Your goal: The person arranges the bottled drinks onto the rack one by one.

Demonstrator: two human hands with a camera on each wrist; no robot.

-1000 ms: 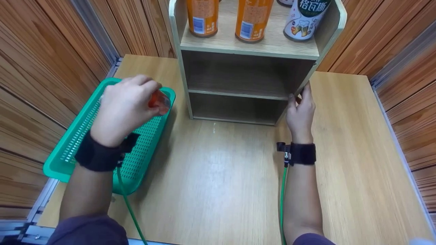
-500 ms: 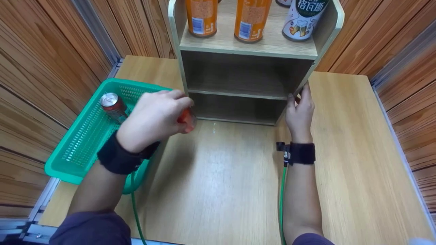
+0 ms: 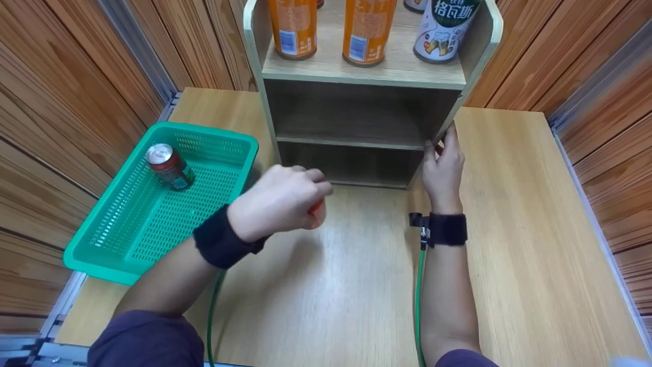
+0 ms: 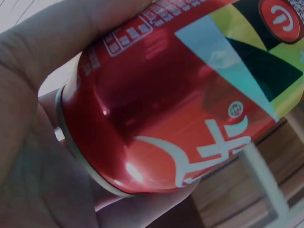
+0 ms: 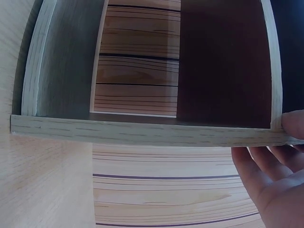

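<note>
- Wood-slat walls (image 3: 76, 76) close in a pale wooden table (image 3: 326, 285) on the left, back and right.
- Farthest left, a green perforated basket (image 3: 127, 244) sits on the table by the left wall; one red can with a silver top (image 3: 168, 165) stands upright in its far left corner.
- Right of the basket, the left hand (image 3: 280, 204) hovers above the table in front of the cabinet, fingers curled round a red soda can (image 3: 317, 211). From the head view only a sliver of red shows under the fingers.
- Seen from the left wrist, that red soda can (image 4: 180, 95) lies tilted in the palm, its silver rim toward the heel of the hand, with white lettering and teal, yellow and black shapes on its side; thumb and fingers wrap it.
- At the back centre stands a wooden shelf cabinet (image 3: 356, 76) with two dark open compartments below its top board.
- On that top board stand two orange cans (image 3: 293, 25) and, to their right, a white can with green print (image 3: 443, 30).
- At the right, the right hand (image 3: 443, 168) grips the cabinet's right side panel near the lower shelf: thumb on the front edge, fingers on the outer face.
- From the right wrist, the fingers (image 5: 266, 180) lie fairly straight beside the panel edge (image 5: 142, 133).
- Both wrists wear black bands with green cables (image 3: 418, 285) trailing back.
</note>
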